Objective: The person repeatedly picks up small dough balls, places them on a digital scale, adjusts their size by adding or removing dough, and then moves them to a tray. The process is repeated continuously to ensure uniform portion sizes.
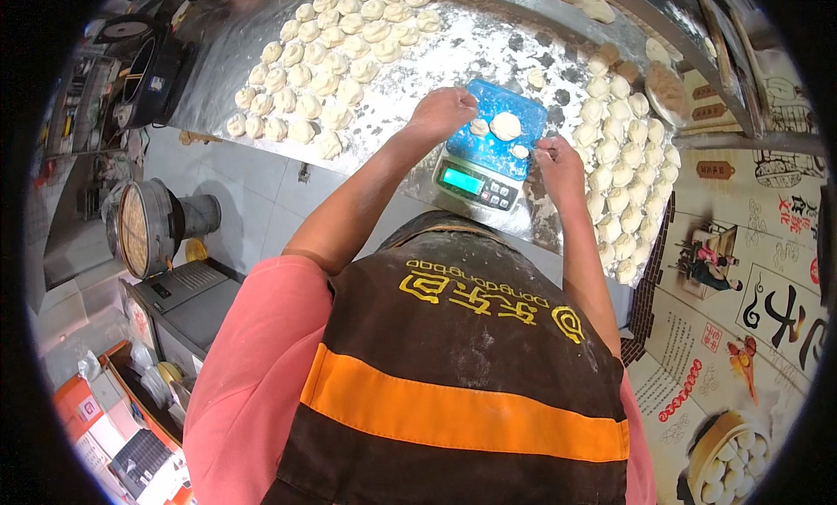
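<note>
A digital kitchen scale with a lit green display stands near the table's front edge. On its blue weighing plate lie a large round dough piece, a smaller dough lump and a small dough bit. My left hand is at the plate's left edge, thumb and fingers drawn together. At the right edge, close to the small bit, my right hand has its fingers curled. Whether either hand pinches any dough is hidden. Another dough lump sits just beyond the scale.
Rows of dough pieces cover the left of the floured metal table; more dough pieces crowd the right. A bowl of tan food stands at the far right. A metal shelf frame rises there. Behind on the left is a round steamer-like vessel.
</note>
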{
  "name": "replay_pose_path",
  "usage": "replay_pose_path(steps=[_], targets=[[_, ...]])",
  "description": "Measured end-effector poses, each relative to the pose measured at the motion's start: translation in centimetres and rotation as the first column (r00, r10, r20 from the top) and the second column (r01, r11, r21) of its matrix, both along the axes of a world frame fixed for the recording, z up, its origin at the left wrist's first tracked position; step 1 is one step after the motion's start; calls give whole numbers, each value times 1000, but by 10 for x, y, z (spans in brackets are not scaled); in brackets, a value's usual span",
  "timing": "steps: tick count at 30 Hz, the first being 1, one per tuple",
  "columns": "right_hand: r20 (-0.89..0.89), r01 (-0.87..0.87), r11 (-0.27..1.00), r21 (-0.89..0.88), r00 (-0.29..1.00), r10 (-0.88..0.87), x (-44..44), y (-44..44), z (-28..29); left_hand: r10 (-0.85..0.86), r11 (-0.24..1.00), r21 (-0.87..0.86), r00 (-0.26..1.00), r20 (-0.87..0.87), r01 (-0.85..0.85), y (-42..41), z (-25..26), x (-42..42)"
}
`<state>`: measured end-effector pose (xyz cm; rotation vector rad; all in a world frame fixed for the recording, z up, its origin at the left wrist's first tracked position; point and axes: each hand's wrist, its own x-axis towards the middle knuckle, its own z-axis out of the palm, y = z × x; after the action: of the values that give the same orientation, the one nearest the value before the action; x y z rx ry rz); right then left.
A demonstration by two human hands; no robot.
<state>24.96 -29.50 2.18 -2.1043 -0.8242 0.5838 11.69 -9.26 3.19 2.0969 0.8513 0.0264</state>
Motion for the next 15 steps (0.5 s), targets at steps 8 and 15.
replay_pose_path(steps=[8, 15], targets=[[114, -117, 985, -124, 985, 132, -6, 15, 5, -135, 990, 19, 980, -144, 139, -4, 1, 10], [242, -210, 967, -145, 940, 241, -15, 12, 5, -194, 965, 144, 968, -161, 218, -12, -7, 1]])
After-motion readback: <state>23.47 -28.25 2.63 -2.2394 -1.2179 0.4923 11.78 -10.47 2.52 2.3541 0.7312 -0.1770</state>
